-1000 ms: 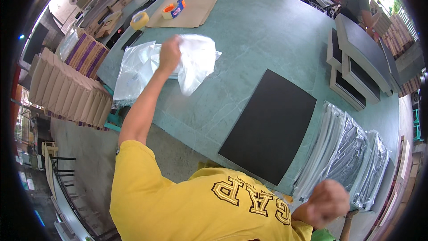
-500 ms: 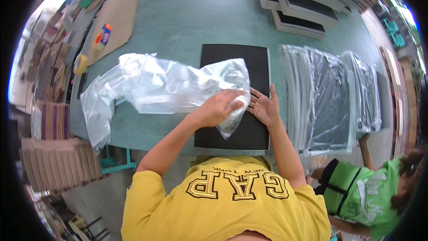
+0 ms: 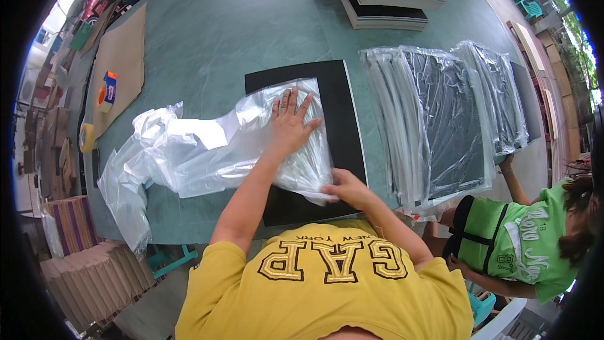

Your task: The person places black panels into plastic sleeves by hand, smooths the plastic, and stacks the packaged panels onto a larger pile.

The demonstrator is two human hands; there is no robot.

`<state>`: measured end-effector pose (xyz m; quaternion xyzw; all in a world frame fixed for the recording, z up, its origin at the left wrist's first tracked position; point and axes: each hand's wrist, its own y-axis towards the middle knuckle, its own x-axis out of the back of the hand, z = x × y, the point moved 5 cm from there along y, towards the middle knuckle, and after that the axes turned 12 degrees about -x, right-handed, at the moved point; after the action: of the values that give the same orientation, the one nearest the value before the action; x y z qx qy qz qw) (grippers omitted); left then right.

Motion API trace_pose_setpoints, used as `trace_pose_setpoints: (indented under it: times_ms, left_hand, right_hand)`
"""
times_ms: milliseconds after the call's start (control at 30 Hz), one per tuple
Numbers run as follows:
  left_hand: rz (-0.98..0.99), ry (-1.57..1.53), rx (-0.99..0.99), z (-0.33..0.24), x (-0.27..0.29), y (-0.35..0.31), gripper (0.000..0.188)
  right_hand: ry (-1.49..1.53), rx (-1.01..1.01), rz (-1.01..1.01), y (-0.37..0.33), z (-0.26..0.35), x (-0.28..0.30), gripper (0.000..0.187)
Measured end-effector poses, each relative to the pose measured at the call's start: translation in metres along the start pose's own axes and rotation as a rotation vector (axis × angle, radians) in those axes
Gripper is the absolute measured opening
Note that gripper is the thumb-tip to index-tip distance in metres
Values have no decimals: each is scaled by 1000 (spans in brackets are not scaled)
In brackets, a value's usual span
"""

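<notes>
A clear plastic bag point(image 3: 207, 157) stretches across the table from the left, its right end lying over a black rectangular panel point(image 3: 343, 113). My left hand point(image 3: 292, 123) rests flat on the bag with fingers spread, pressing it above the panel. At the bag's near right corner, my right hand point(image 3: 347, 190) pinches the plastic edge between thumb and fingers. Much of the panel's left part is hidden beneath the bag; its far and right edges show bare.
Plastic-wrapped dark panels point(image 3: 440, 119) lie in a row on the right. Unwrapped panels point(image 3: 390, 16) are stacked at the far side. Tape rolls point(image 3: 87, 137) and brown cardboard point(image 3: 129, 56) sit at the left. A person in green point(image 3: 522, 239) is beside the table at right.
My left hand has moved up and flattened onto the bag. My right hand, open before, has come nearer and taken the bag's edge. The bag's end is spread wider over the panel.
</notes>
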<state>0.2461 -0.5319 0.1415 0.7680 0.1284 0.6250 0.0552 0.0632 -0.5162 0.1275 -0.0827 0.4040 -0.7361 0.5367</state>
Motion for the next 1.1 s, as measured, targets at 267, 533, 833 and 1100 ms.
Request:
trace_pose_setpoints:
  times_ms: [267,533,833,1100]
  left_hand:
    - [-410,-353,135,-9,15,11,39]
    - [54,-1066,-648,-166,137,9,26]
    - [-39,-968,259,-47,45,-22,42]
    - [-18,-1140,353,-30,13,-33,44]
  right_hand:
    - [175,20,-252,24,37,58,23]
    - [332,48,-214,39,53,51,16]
    - [524,206,-259,32,49,54,19]
    - [110,73,-316,11,57,55,19]
